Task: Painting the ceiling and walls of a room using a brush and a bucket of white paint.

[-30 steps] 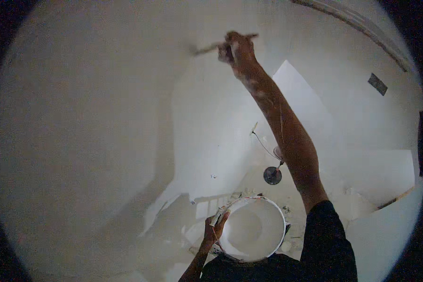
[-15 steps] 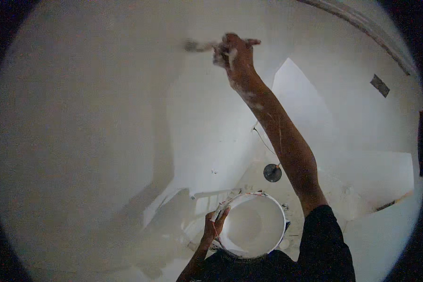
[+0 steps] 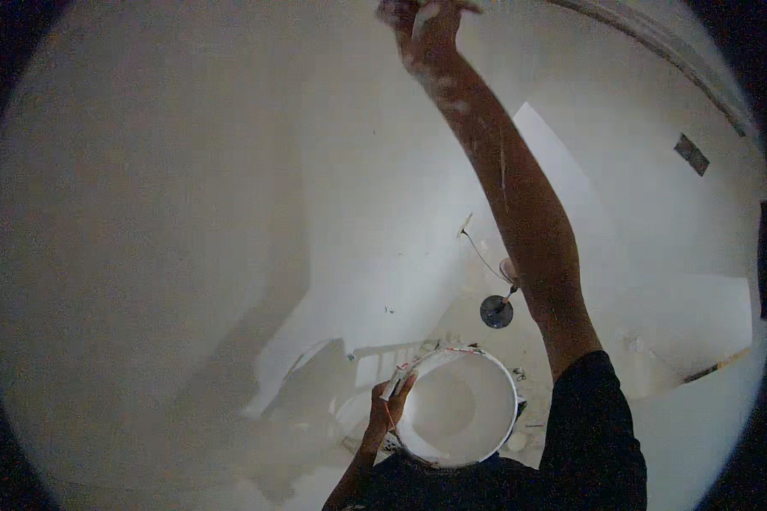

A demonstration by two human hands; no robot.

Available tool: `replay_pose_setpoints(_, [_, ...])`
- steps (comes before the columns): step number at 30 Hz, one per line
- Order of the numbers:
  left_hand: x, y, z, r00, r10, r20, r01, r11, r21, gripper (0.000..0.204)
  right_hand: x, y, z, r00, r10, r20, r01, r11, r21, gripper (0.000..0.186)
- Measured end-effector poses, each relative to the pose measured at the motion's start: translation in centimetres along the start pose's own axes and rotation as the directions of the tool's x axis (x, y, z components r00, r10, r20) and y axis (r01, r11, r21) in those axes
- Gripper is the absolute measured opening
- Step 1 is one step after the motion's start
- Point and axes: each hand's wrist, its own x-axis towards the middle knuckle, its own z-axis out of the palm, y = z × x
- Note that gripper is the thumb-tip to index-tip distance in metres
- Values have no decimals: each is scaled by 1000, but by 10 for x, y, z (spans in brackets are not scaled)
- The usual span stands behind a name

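Note:
My left hand (image 3: pixel 385 413) is closed on the left rim of a round white bucket (image 3: pixel 504 426), held at my waist. A thin whitish strip with red on it, perhaps part of the bucket's handle, lies against those fingers. Pale material shows in the bucket. High up at the top edge of view, my right hand (image 3: pixel 433 25) is closed, its arm stretched out before a pale wall (image 3: pixel 187 170). White smears cover that hand and forearm. It grips a paintbrush, whose head lies beyond the frame now.
Below my right forearm stands a lamp with a round black base (image 3: pixel 496 312) and a thin cable (image 3: pixel 483 255). A dark rectangular wall box (image 3: pixel 692 154) is at the right. A long curved strip (image 3: pixel 656 51) crosses the upper right. Shadows fall across the left wall.
My right hand has moved up, carrying the paintbrush out past the top edge. My left hand and the bucket have barely moved.

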Motion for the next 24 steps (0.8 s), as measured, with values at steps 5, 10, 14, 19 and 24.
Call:
replay_pose_setpoints(5, [-1, 11, 4, 959, -274, 79, 212, 498, -841, 29, -101, -42, -23, 731, 506, -458, -594, 802, -65, 27])
replay_pose_setpoints(10, [2, 41, -10, 993, -103, 63, 106, 994, -34, 25, -78, -65, -56, 820, 522, -236, -555, 826, -101, 28])
replay_pose_setpoints(14, [1, 49, -7, 994, -78, 76, 84, 993, -80, 26, -27, -34, -35, 906, 260, -333, -315, 941, -120, 29])
replay_pose_setpoints(19, [3, -56, 8, 983, -181, -21, 161, 916, -369, 25, -99, -14, -60, 767, 480, -426, -561, 824, -82, 28])
replay_pose_setpoints(24, [0, 41, -11, 948, -300, 104, 305, 952, -40, 33, -111, -59, -76, 850, 431, -303, -490, 859, -152, 28])
